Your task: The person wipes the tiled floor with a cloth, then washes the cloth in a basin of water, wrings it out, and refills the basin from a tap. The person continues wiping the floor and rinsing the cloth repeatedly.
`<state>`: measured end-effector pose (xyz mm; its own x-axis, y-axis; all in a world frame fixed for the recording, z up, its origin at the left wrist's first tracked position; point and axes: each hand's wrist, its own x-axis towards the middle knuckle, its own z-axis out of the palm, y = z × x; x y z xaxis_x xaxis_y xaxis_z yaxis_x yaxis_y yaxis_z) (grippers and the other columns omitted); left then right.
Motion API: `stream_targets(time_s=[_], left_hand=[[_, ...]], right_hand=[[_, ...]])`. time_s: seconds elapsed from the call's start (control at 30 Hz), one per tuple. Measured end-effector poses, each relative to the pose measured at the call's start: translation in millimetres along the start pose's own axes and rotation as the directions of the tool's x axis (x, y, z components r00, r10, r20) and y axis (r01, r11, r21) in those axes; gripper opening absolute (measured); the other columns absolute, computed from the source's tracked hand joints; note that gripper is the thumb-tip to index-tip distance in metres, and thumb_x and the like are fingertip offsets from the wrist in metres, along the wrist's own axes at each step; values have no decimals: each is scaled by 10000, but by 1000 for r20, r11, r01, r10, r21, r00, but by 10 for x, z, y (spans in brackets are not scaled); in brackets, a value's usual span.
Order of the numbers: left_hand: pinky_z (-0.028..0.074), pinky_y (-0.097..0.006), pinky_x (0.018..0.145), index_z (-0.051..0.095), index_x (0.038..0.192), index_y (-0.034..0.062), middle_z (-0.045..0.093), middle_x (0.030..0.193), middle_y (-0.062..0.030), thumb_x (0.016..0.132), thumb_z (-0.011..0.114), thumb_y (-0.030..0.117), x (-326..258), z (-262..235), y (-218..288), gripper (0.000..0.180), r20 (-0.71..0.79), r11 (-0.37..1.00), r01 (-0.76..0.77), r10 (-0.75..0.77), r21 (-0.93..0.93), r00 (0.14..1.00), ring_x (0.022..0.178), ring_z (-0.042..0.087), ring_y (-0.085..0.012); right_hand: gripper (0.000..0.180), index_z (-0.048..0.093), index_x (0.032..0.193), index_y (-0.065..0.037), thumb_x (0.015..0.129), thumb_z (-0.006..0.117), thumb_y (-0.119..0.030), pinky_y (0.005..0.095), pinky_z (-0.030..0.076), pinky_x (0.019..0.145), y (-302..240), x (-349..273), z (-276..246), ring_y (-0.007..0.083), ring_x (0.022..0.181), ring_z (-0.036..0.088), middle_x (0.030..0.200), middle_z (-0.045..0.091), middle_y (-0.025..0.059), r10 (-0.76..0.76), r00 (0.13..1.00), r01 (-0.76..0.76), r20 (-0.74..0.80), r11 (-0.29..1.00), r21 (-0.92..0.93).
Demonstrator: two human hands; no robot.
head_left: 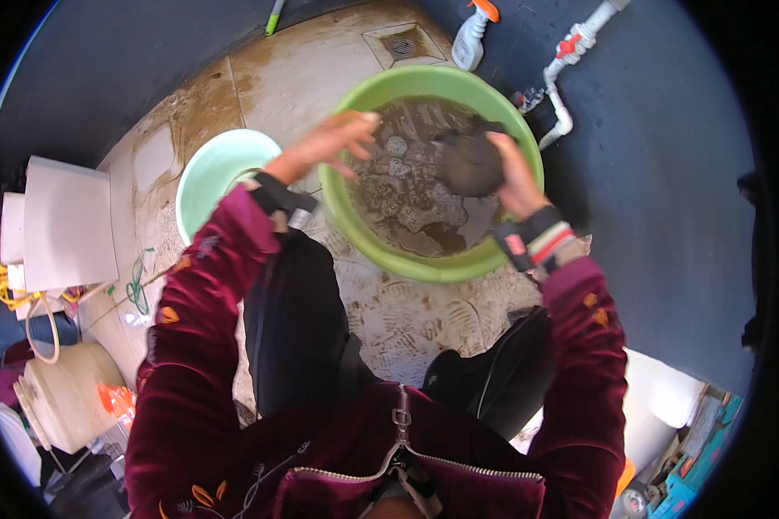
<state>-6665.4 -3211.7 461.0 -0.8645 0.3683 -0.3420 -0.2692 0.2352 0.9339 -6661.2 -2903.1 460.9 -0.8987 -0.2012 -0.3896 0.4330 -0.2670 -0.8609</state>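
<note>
**Washing a dark cloth over the green basin**

The stained floor (320, 78) filled the upper middle of the frame, wet and marked with footprints near the centre. On it, upper centre, sat the big green basin (424, 264), holding murky, bubbly grey water (407, 186). Just to its left stood a smaller pale green bucket (212, 169), the two rims close together.

The person crouched over the basin in a maroon velvet jacket (199, 346). Their right hand (515, 177) was closed around a dark wet cloth (472, 160), bunched into a lump and held above the water toward the basin's right side. Their left hand (342, 138) hovered over the basin's left rim with fingers loosely spread, gripping nothing that I could see.

The cloth was wadded so tightly that it had hardly any long axis; if anything, the lump ran from upper left down toward the gripping hand at lower right, with its free end pointing toward the basin's far rim.

In my judgement, wringing it well called for both hands on the lump, kept low over the water so that drips fell inside the basin.

A white spray bottle (469, 39) with an orange trigger stood at the top, beside a white pipe (571, 52) with a red valve.
</note>
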Motion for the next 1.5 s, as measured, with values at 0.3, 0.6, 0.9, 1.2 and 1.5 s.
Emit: stream_targets(time_s=[0.3,0.6,0.9,1.2,1.5], left_hand=[[491,-339,549,551,1017,-58,597,852,-156,769,667,420,-1935,-1883,-2559,551,-923,894,446,-128,52,362,727,589,-238],[503,-319,574,495,1129,115,614,935,-74,821,627,396,-1905,-1364,-2917,437,-487,583,9,-687,-812,540,738,590,-185],[539,-395,808,412,1183,-1,529,1128,-136,807,554,109,-1484,-1659,-2048,417,-621,589,-302,-468,-750,628,996,573,-267],[514,-464,834,378,1226,-99,528,1141,-230,828,546,179,-323,-875,58,514,-416,830,-168,-83,-532,906,1006,578,-318],[571,-340,644,373,1199,-106,567,1034,-210,852,520,162,313,171,590,463,-100,855,-40,-13,-517,995,817,641,-270]], right_hand=[[486,492,1165,-24,759,635,-252,325,460,814,-488,-719,-1645,199,935,565,1074,576,106,7,959,-248,-284,505,-827],[888,355,1274,87,672,636,-503,363,373,973,123,-449,-1751,359,1148,483,1220,488,274,275,897,-357,-346,-10,-934],[871,428,1244,38,678,621,-595,374,495,679,-265,-574,-1553,288,970,555,1157,531,224,455,827,-351,-329,-38,-936],[409,512,1174,-32,851,588,-271,354,467,840,-2140,23,-707,279,978,597,1109,594,166,-846,497,303,195,-42,-952],[533,580,1082,-65,821,506,-523,345,471,739,-3177,395,539,223,790,619,916,633,131,-714,642,379,279,-21,-925]])
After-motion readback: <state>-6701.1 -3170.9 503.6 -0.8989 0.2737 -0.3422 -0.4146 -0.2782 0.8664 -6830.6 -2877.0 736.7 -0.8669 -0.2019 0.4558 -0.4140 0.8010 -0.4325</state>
